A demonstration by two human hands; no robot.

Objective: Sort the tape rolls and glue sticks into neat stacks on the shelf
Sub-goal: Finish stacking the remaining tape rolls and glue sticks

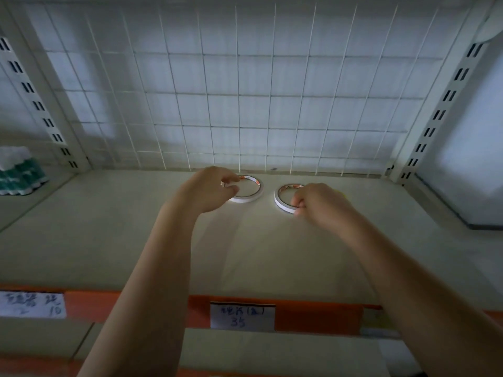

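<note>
Tape rolls lie flat near the back of the shelf [136,240], just beside each other in front of the wire grid [245,91]. We see the left hand [209,189] pinching the left tape roll [254,190] and the right hand [318,204] pinching the right tape roll [280,198]. Glue sticks [19,172] stand far left.

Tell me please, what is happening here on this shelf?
A person is arranging tape rolls on a shelf backed by a wire grid. The left hand pinches the rim of the left tape roll, and the right hand pinches the right tape roll. Both rolls lie flat, side by side, near the back, not yet stacked. A pack of green glue sticks stands in the neighbouring bay on the left.
</note>
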